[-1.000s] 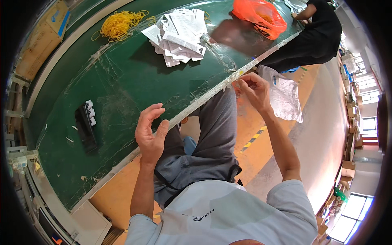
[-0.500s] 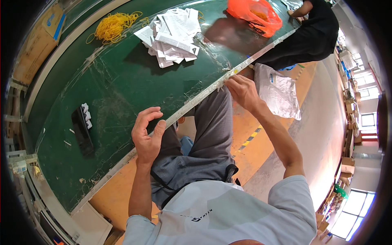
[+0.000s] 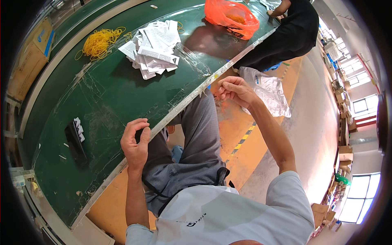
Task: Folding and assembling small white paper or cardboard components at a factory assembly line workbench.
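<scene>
My left hand (image 3: pixel 136 143) is at the near edge of the green-topped table (image 3: pixel 96 96), thumb and curved fingers apart, with nothing between them. My right hand (image 3: pixel 237 90) is off the table edge, above the floor. Its fingers are loosely bent with gaps between them, and nothing shows in them. Farther in on the table lies a heap of white printed paper slips (image 3: pixel 153 47). A tangle of yellow elastic cords (image 3: pixel 99 43) sits to its left. Nearer my left hand is a black, flat, long object (image 3: pixel 76 143) with small white pieces (image 3: pixel 79 130) beside it.
An orange plastic bag (image 3: pixel 234 20) stands at the table's far right, near a co-worker in black (image 3: pixel 286 36). A white sack (image 3: pixel 267 90) lies on the floor past my right hand. Cardboard boxes (image 3: pixel 32 61) are beyond the table's left side. Worn tape covers the table edge (image 3: pixel 179 107).
My right hand has come away from the taped table edge and turned, its fingers loosening. My left hand keeps about the same pose by the edge. The whole view has shifted slightly.
</scene>
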